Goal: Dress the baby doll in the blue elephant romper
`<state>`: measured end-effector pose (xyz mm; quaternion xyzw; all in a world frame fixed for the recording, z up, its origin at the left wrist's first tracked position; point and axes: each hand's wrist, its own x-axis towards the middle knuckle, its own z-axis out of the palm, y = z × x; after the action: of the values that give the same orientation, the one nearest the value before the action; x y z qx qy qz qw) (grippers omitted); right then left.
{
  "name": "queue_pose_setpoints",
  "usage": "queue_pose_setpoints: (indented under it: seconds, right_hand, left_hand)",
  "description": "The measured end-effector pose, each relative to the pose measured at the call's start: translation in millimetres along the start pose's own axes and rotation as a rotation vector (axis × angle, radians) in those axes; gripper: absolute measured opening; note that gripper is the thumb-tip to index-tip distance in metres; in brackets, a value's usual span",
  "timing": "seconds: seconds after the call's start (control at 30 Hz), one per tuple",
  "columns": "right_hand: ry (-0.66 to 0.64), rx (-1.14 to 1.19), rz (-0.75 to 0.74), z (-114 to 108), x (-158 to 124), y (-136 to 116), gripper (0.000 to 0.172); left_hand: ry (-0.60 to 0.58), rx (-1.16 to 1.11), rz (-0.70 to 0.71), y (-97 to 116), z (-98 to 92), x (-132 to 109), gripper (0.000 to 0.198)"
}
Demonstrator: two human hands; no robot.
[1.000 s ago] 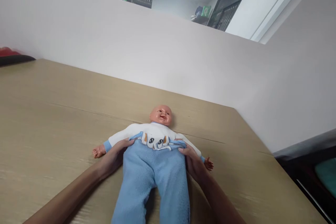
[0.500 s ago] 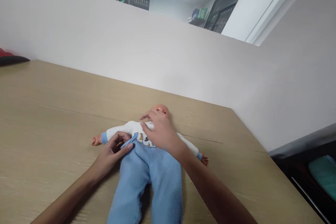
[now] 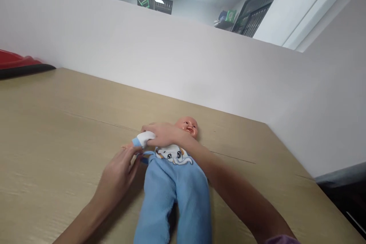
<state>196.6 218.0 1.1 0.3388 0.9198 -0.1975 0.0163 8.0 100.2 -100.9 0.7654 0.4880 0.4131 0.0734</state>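
Observation:
A baby doll (image 3: 188, 126) lies on its back on the table, in a white long-sleeved top and blue fleece trousers (image 3: 174, 194). An animal face (image 3: 174, 155) decorates the front above the waist. My right hand (image 3: 162, 134) reaches across the chest, its fingers wrapped round the doll's white sleeve (image 3: 145, 137) on the left of the view. Beside the blue cuff, my left hand (image 3: 121, 169) pinches a strip of blue cloth (image 3: 147, 155) at the waist between thumb and fingers. The doll's other arm is hidden behind my right forearm.
The wooden table (image 3: 71, 141) runs back to a white partition (image 3: 128, 49). A red and black object (image 3: 23, 65) sits at the far left edge. Beyond the table's right edge is something dark (image 3: 343, 187).
My right hand has moved left from the chest onto the doll's sleeve, and that arm is now bent inward. The doll's face is uncovered. The view has shifted slightly.

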Motion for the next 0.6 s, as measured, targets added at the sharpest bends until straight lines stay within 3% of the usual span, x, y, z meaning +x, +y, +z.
queue_pose_setpoints:
  seconds: [0.1, 0.27, 0.37, 0.6]
  right_hand:
    - [0.048, 0.090, -0.026, -7, -19, 7, 0.028]
    - [0.089, 0.188, -0.054, 4, -31, 20, 0.030]
    - [0.094, 0.242, -0.069, 12, -31, 25, 0.033]
    - [0.186, 0.414, -0.034, 21, -32, 36, 0.039]
  left_hand:
    - [0.047, 0.046, 0.005, 11, -10.6, 4, 0.016]
    - [0.045, -0.053, -0.151, 14, -19.4, 12, 0.022]
    - [0.007, -0.135, -0.234, 7, -26.6, 19, 0.030]
    - [-0.146, -0.238, -0.256, -5, -37.6, 34, 0.037]
